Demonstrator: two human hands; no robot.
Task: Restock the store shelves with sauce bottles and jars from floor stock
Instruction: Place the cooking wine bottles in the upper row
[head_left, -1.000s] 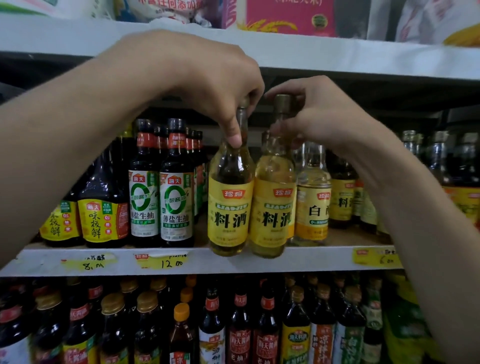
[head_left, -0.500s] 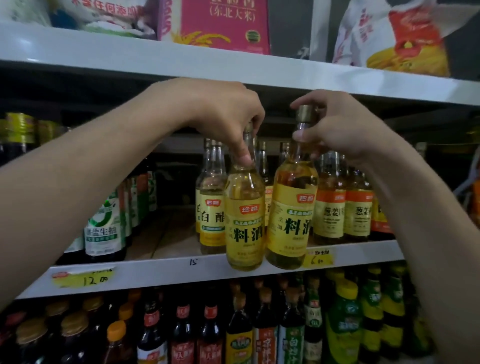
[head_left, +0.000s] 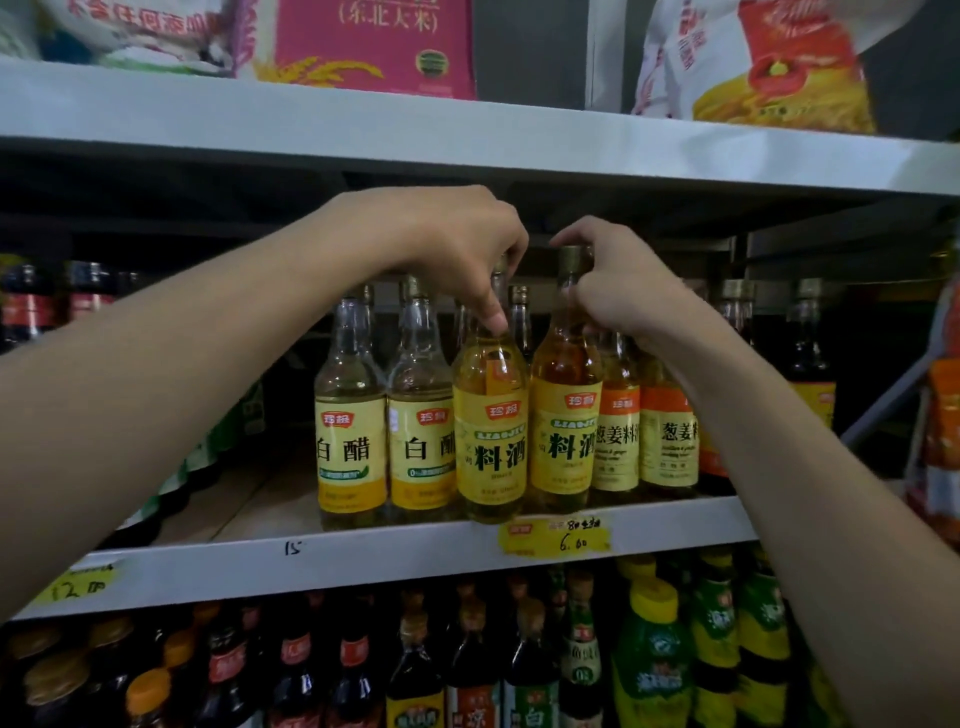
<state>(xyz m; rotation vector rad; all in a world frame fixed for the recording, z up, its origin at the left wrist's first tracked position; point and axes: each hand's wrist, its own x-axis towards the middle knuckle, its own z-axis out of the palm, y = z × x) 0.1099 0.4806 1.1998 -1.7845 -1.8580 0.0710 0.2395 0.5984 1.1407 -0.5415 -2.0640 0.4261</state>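
Note:
Two yellow-labelled cooking wine bottles stand side by side at the front of the middle shelf (head_left: 395, 558). My left hand (head_left: 457, 249) grips the neck of the left cooking wine bottle (head_left: 491, 441) from above. My right hand (head_left: 618, 286) holds the neck of the right cooking wine bottle (head_left: 566, 431), just under its gold cap. Both bottles look to rest on the shelf board, between the white vinegar bottles (head_left: 353, 441) on the left and the orange-labelled bottles (head_left: 667, 436) on the right.
A bare stretch of shelf board (head_left: 244, 499) lies left of the vinegar, with dark soy bottles (head_left: 31, 306) beyond. The upper shelf (head_left: 467, 135) carries rice bags just above my hands. Dark sauce bottles (head_left: 415, 670) and green bottles (head_left: 654, 660) fill the lower shelf.
Both hands have carried the two cooking wine bottles to the right along the shelf and lowered them into the gap between the vinegar and the orange-labelled bottles.

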